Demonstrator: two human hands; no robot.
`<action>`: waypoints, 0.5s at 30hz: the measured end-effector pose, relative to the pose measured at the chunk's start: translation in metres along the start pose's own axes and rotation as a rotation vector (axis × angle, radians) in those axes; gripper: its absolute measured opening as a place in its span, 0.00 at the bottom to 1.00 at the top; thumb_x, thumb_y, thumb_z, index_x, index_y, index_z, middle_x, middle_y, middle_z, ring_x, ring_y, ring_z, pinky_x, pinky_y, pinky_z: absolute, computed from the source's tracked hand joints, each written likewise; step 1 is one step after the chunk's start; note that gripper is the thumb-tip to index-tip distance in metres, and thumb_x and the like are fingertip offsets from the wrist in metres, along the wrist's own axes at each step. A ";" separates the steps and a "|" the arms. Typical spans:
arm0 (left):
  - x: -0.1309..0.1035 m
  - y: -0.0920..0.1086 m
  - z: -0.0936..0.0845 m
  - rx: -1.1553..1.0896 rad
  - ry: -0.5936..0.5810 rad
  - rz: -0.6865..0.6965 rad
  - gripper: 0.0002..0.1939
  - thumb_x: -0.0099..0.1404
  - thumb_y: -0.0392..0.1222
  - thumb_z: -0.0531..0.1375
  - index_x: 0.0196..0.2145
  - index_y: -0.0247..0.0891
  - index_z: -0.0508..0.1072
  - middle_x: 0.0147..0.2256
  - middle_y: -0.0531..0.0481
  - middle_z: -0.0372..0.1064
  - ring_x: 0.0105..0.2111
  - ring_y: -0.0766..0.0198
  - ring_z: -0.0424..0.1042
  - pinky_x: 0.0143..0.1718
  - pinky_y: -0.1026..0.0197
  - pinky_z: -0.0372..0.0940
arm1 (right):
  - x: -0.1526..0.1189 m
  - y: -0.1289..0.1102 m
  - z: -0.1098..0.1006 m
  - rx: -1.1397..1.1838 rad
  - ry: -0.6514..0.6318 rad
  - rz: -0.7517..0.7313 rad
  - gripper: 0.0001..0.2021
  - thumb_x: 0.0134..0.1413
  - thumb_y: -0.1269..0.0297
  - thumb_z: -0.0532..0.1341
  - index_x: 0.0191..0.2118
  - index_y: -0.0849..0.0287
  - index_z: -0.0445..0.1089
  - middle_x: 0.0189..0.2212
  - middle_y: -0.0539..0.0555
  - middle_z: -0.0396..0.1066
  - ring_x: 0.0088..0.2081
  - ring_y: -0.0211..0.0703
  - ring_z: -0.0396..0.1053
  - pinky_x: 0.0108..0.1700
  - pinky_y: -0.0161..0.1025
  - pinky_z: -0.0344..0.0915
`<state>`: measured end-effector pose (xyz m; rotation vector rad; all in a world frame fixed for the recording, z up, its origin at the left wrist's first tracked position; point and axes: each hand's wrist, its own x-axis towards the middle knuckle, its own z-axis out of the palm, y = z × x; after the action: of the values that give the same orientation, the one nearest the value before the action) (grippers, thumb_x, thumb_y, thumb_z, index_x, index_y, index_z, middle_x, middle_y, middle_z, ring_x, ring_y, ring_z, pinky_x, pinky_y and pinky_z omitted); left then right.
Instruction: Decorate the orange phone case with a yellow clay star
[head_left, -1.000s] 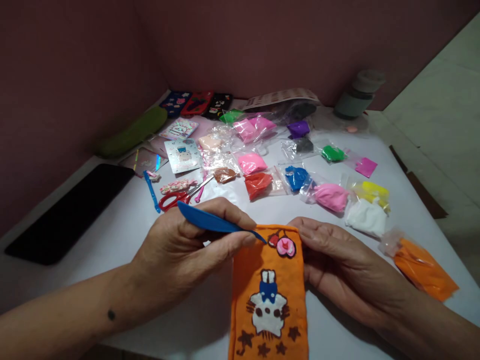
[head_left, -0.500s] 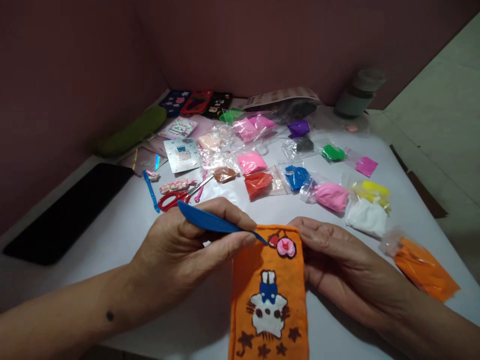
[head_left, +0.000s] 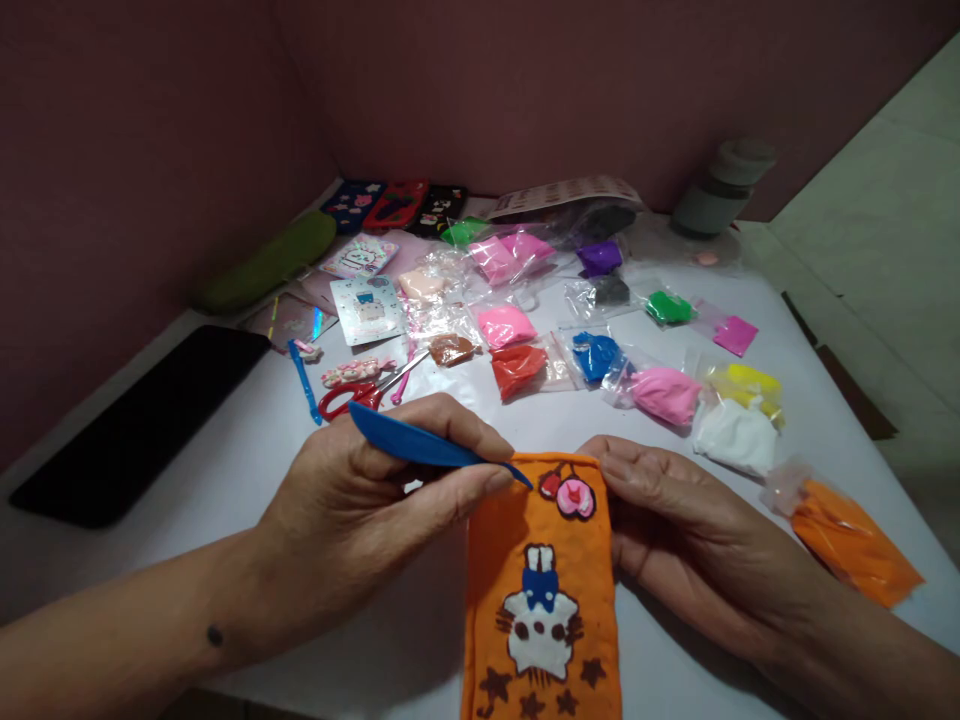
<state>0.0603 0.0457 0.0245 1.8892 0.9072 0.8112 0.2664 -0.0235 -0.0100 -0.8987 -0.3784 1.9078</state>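
Two grasps: left hand (head_left: 349, 490) pinches blue tool (head_left: 412, 442); right hand (head_left: 675, 525) holds orange panel (head_left: 583, 562), likely light, soft, safest by edges.

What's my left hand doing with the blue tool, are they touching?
Touching. The head view shows the left hand pinching the blue tool, whose thin tip pokes out past the thumb.

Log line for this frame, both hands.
left hand: holds blue modeling tool, tip beside cherry-like motif | right hand: holds orange cat-decorated panel, right edge | red-handled scissors: beyond left hand
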 end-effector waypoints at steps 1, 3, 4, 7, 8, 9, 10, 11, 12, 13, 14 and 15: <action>0.000 -0.001 0.000 0.003 0.008 0.026 0.05 0.56 0.31 0.64 0.28 0.40 0.78 0.25 0.56 0.76 0.23 0.71 0.72 0.24 0.74 0.67 | 0.000 0.000 0.000 0.001 -0.001 0.001 0.05 0.56 0.66 0.67 0.32 0.63 0.75 0.31 0.52 0.75 0.35 0.36 0.72 0.40 0.33 0.70; 0.001 -0.001 -0.001 0.009 0.018 0.054 0.05 0.56 0.31 0.65 0.28 0.40 0.79 0.26 0.56 0.77 0.26 0.69 0.75 0.28 0.74 0.69 | 0.001 0.000 0.000 0.002 0.014 0.005 0.05 0.55 0.67 0.68 0.32 0.63 0.75 0.30 0.51 0.75 0.34 0.36 0.72 0.40 0.33 0.70; 0.002 -0.001 -0.001 0.004 0.022 0.055 0.06 0.56 0.31 0.65 0.28 0.40 0.79 0.26 0.56 0.77 0.26 0.69 0.75 0.29 0.75 0.69 | 0.002 0.000 0.000 0.000 0.021 0.007 0.06 0.54 0.66 0.68 0.31 0.63 0.75 0.30 0.51 0.75 0.33 0.36 0.72 0.39 0.33 0.70; 0.002 -0.001 -0.001 -0.027 0.001 0.029 0.06 0.58 0.30 0.64 0.29 0.40 0.79 0.27 0.56 0.77 0.27 0.69 0.75 0.30 0.74 0.70 | 0.002 0.000 0.001 -0.007 0.036 0.014 0.06 0.54 0.65 0.68 0.31 0.64 0.75 0.30 0.52 0.74 0.33 0.36 0.71 0.39 0.33 0.69; 0.002 -0.001 -0.001 -0.027 -0.010 0.025 0.07 0.58 0.30 0.64 0.30 0.40 0.79 0.27 0.56 0.77 0.27 0.69 0.76 0.30 0.74 0.70 | 0.002 0.000 0.001 -0.006 0.038 0.017 0.06 0.54 0.65 0.68 0.32 0.64 0.75 0.30 0.52 0.74 0.33 0.36 0.71 0.40 0.34 0.69; 0.002 -0.001 -0.001 -0.019 -0.013 0.030 0.07 0.58 0.30 0.64 0.30 0.40 0.79 0.27 0.56 0.77 0.27 0.69 0.76 0.31 0.75 0.70 | 0.001 0.000 0.001 -0.004 0.034 0.018 0.06 0.54 0.65 0.68 0.31 0.64 0.74 0.30 0.52 0.74 0.33 0.36 0.71 0.40 0.34 0.69; 0.002 -0.001 -0.001 -0.006 -0.013 0.039 0.06 0.58 0.30 0.64 0.30 0.40 0.79 0.27 0.56 0.77 0.27 0.70 0.76 0.30 0.76 0.70 | 0.001 0.000 0.001 -0.001 0.033 0.020 0.06 0.54 0.66 0.68 0.31 0.63 0.74 0.30 0.52 0.74 0.33 0.36 0.71 0.39 0.34 0.69; 0.002 -0.001 -0.001 0.006 -0.009 0.052 0.06 0.57 0.30 0.64 0.30 0.40 0.79 0.27 0.57 0.77 0.27 0.70 0.75 0.30 0.77 0.69 | 0.000 -0.001 0.001 0.001 0.031 0.022 0.06 0.54 0.66 0.68 0.31 0.63 0.74 0.29 0.52 0.74 0.33 0.36 0.71 0.39 0.34 0.69; 0.002 -0.001 -0.001 0.018 -0.009 0.061 0.06 0.57 0.30 0.64 0.30 0.40 0.79 0.27 0.57 0.77 0.27 0.71 0.75 0.29 0.77 0.69 | 0.000 -0.001 0.001 0.000 0.028 0.023 0.07 0.54 0.65 0.68 0.31 0.63 0.74 0.29 0.52 0.74 0.32 0.36 0.71 0.39 0.34 0.69; 0.002 -0.002 -0.001 0.025 -0.010 0.069 0.05 0.57 0.31 0.64 0.30 0.39 0.79 0.26 0.57 0.77 0.27 0.71 0.75 0.29 0.78 0.68 | 0.000 -0.001 0.001 -0.002 0.025 0.022 0.07 0.54 0.65 0.68 0.30 0.64 0.74 0.29 0.52 0.74 0.32 0.36 0.71 0.39 0.33 0.69; 0.002 -0.002 -0.001 0.027 -0.009 0.070 0.05 0.57 0.31 0.64 0.30 0.39 0.79 0.26 0.57 0.77 0.27 0.71 0.75 0.29 0.77 0.68 | 0.000 -0.001 0.001 -0.004 0.020 0.024 0.07 0.54 0.65 0.68 0.31 0.64 0.74 0.29 0.52 0.74 0.32 0.36 0.71 0.39 0.33 0.69; 0.002 -0.002 -0.001 0.021 -0.006 0.068 0.05 0.57 0.31 0.64 0.30 0.39 0.78 0.26 0.57 0.77 0.27 0.71 0.75 0.29 0.77 0.68 | 0.001 -0.002 0.001 -0.007 0.016 0.024 0.07 0.54 0.65 0.68 0.31 0.64 0.74 0.29 0.52 0.74 0.32 0.36 0.71 0.39 0.33 0.69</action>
<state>0.0601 0.0482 0.0235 1.9485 0.8546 0.8385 0.2662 -0.0220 -0.0083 -0.9270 -0.3662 1.9213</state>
